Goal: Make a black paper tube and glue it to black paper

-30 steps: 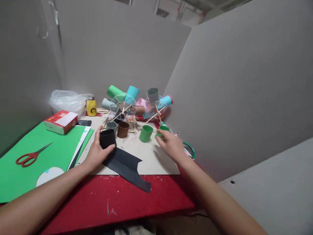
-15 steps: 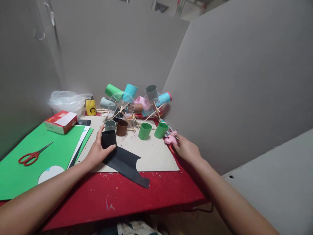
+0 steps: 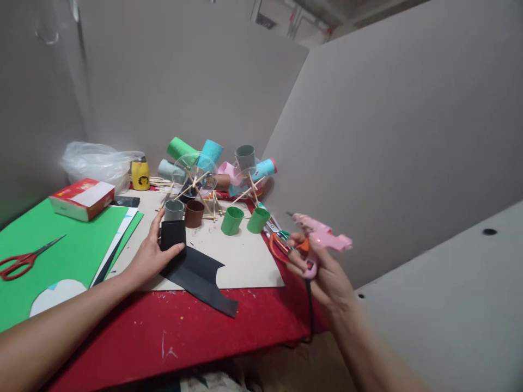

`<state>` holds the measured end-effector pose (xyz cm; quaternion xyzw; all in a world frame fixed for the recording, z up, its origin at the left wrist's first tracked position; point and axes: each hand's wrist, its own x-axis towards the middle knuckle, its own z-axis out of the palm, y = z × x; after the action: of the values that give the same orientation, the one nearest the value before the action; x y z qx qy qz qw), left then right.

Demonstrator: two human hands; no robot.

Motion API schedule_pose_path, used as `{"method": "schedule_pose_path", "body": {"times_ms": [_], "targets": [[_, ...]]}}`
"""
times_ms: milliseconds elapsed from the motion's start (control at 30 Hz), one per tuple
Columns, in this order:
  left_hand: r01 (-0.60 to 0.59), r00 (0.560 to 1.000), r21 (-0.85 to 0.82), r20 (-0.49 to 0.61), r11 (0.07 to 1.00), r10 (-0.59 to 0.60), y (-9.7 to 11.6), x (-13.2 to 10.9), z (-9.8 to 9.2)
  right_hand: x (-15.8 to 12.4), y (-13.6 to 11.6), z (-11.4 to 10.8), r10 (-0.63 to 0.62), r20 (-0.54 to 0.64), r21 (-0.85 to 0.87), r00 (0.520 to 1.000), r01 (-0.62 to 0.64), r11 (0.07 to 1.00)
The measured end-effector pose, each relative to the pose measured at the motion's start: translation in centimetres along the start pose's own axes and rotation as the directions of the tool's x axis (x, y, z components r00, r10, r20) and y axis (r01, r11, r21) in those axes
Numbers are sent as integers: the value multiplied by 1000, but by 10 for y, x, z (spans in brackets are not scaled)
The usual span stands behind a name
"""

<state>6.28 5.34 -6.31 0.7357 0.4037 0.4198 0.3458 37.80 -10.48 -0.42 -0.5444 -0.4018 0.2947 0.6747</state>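
Note:
My left hand [image 3: 152, 253] is closed around a short black paper tube [image 3: 173, 234]. From under it a loose strip of black paper [image 3: 200, 272] runs toward the table's front edge, its far end cut in a curve. My right hand [image 3: 322, 267] grips a pink hot glue gun [image 3: 322, 231], raised off the right edge of the table, with a small red light glowing and its nozzle toward the upper left. A dark cord hangs below it. Just beyond the black tube stand a grey paper tube [image 3: 174, 210] and a brown paper tube [image 3: 195, 214].
Two green tubes, one a green paper tube [image 3: 232, 221], stand on the beige board [image 3: 249, 267]. Behind rises a stick structure [image 3: 196, 182] bearing coloured tubes. Orange-handled scissors [image 3: 278, 247] lie by the right edge. At left are red scissors [image 3: 18, 265], green sheets [image 3: 81, 245] and a red box [image 3: 81, 198].
My right hand has lifted the pink glue gun from the table's right side and turned it. The left hand stays on the black tube. The view has shifted slightly right.

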Motion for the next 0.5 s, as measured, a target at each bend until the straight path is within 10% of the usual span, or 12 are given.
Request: {"method": "schedule_pose_path", "body": {"times_ms": [200, 500], "targets": [[166, 986, -377, 76, 911, -148, 22, -4, -4, -35, 0, 42, 127, 272, 191, 954, -182, 965], [428, 904, -629, 290, 649, -315, 33, -7, -8, -21, 10, 91, -34, 495, -143, 868, 120, 982]]}}
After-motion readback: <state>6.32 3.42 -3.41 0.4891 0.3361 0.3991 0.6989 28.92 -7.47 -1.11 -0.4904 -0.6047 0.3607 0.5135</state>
